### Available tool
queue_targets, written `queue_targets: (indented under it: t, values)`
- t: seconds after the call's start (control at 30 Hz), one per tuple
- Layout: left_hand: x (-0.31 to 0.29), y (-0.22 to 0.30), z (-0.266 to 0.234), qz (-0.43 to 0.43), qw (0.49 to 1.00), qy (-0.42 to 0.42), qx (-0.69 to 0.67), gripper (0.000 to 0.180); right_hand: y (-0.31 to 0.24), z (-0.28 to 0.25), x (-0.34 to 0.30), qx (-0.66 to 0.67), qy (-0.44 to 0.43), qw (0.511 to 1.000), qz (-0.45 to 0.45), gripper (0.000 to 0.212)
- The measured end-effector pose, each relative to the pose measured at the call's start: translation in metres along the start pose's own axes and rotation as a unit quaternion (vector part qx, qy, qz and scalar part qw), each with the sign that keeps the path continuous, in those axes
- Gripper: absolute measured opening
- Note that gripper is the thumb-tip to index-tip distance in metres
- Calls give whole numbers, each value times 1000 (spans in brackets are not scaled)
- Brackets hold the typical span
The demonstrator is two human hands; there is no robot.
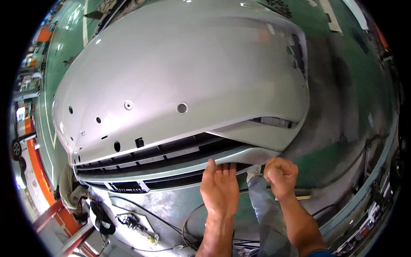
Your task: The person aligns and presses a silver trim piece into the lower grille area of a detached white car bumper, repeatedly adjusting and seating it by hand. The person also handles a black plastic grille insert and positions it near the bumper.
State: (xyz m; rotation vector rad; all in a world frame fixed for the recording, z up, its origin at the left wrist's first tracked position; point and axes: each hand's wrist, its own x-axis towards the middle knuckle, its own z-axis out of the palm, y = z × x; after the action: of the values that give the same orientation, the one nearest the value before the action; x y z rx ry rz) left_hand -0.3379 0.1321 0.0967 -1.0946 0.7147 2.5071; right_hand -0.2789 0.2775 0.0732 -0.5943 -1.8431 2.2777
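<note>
A large silver car bumper (205,77) fills the upper middle, with several round holes and a black slatted grille (162,154). My left hand (219,186), palm turned up, has its fingers hooked at the silver strip (180,167) along the lower grille; the thumb stands against the strip's front and the fingertips are hidden behind it. To its right, my right hand (281,176) is closed in a fist just below the bumper's right corner. I see nothing in the fist, and cannot tell whether it touches the edge.
My leg in grey-blue trousers (267,218) stands between my forearms. Dark hoses (150,212) run over the green floor (342,115). At the lower left are a crouching person (70,192), a black-and-white cap (102,218) and some equipment (135,222). A long rail (364,199) borders the right.
</note>
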Motion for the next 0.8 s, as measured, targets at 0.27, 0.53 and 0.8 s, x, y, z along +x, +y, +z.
queue_targets:
  t: [0.27,0.53,0.8]
  values:
    - [23,-10,36,10,978,203,37,57,-32,18,47,-36,-194,977,-81,30]
    - [28,2,38,-79,912,289,280,87,-4,24,63,-100,-421,881,-191,21]
    - [22,-6,16,-39,970,213,113,66,-12,56,49,-68,-286,944,-149,45]
